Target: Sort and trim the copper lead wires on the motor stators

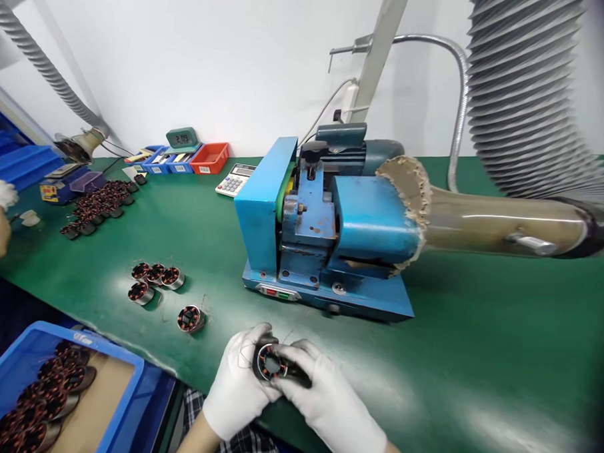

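Observation:
Both of my hands wear white gloves and meet over the front edge of the green bench. My left hand (238, 380) is closed around the left side of a motor stator (264, 360), a round metal ring with dark slots and copper windings inside. My right hand (332, 401) grips the same stator from the right, its fingers at the opening. Its open end faces up towards me, and the gloves cover part of its outer wall. One more stator (191, 319) stands alone to the left, with thin wire ends sticking out. Beyond it several others (156, 275) form a small cluster.
A blue grinding machine (309, 233) with a duct pipe (497, 224) stands behind my hands. At lower left is a blue bin (138, 379) of stators. A larger stator pile (100, 204), calculator (235, 180) and red tray (209, 158) lie farther back. A co-worker's gloved hand (0, 193) is at far left.

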Tool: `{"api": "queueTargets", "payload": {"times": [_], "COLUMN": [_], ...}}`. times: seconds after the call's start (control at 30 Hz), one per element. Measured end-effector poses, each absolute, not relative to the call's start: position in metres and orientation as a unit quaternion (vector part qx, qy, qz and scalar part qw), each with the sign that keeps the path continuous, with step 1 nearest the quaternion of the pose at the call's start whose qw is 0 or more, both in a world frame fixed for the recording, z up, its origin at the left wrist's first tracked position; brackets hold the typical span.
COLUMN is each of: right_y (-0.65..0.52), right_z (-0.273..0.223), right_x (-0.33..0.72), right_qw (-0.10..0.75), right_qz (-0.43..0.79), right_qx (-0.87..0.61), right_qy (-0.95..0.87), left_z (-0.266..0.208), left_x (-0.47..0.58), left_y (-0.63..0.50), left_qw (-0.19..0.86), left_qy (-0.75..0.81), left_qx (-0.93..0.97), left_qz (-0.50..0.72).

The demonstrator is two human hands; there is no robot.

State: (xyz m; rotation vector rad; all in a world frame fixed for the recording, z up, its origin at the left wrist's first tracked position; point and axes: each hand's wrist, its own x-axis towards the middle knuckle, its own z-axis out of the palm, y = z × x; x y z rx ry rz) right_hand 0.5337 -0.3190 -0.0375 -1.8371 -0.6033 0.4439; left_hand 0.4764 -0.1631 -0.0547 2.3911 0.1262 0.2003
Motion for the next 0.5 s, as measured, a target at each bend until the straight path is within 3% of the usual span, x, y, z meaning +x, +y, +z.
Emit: {"api": "queueTargets", "payload": {"times": [0.23,0.5], "right_y": [-0.323,-0.346], "right_z": [-0.067,-0.062], "right_x": [0.536,0.543], "right_qw": [0.403,0.304], "right_qz": [0.004,0.045], "right_qx": [-0.853,-0.901], "right_qy": [-0.332,-0.307], "left_z": [-0.059,-0.057], "left_x": [0.476,0.476], "left_y": [-0.166,-0.166], "left_qw": [0.355,0.358], "left_qy": [0.06,0.053], "left_qx": [0.928,0.926], "left_qz": [0.094,0.104]}}
